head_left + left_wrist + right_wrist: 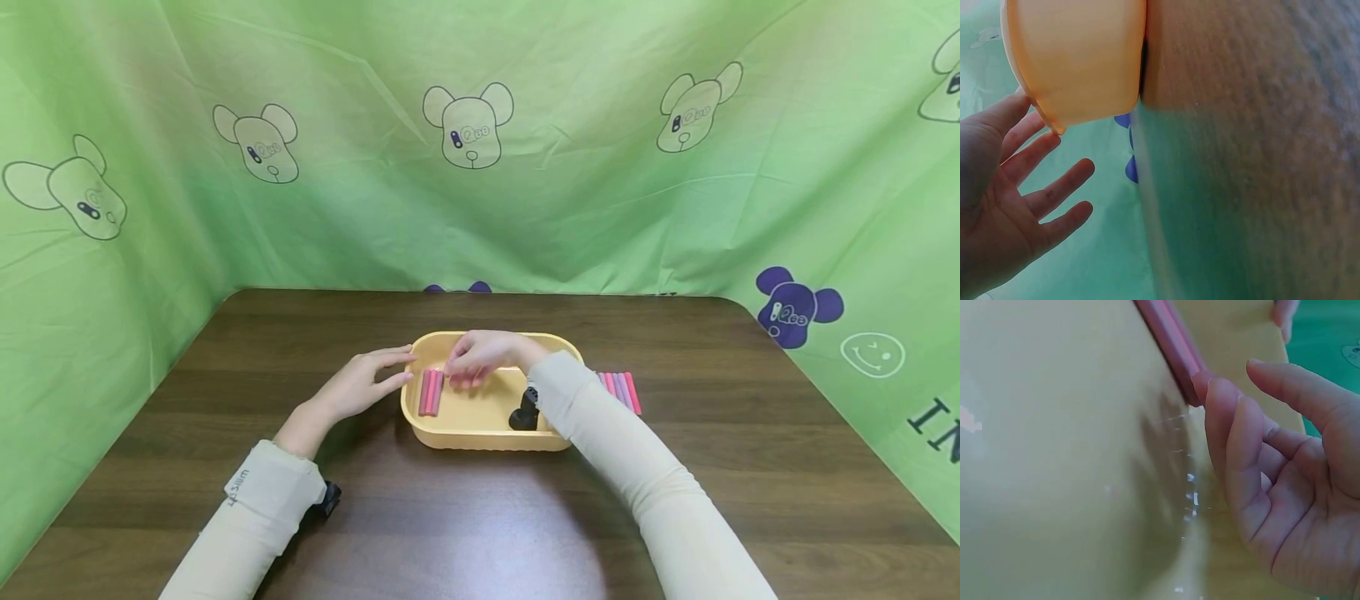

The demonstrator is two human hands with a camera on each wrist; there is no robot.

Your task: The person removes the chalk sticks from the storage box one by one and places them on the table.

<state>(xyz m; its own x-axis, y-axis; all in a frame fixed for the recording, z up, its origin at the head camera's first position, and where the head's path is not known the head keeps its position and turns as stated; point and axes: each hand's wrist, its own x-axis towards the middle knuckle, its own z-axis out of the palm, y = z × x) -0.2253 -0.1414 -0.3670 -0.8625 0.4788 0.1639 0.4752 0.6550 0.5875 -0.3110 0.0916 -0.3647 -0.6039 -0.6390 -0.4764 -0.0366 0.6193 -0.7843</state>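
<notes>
A yellow oblong basin (480, 441) stands on the table. Three pink and mauve sticks (431, 392) lie side by side inside, at its left end. Over that end is my right hand (486, 354). In the right wrist view its bent fingertips (1222, 394) are right at the end of a pink stick (1175, 347), with the thumb spread apart and nothing between. My left hand (362, 385) is at the basin's left end, fingers spread. The left wrist view shows its thumb and fingertips (1050, 140) at the rim of the basin (1079, 62).
More pink and purple sticks (621, 390) lie in a row on the brown table (465, 508), right of the basin, partly hidden by the right sleeve (600, 417). A black wrist camera (525, 412) hangs over the basin. Green cloth (570, 208) closes off the back and sides.
</notes>
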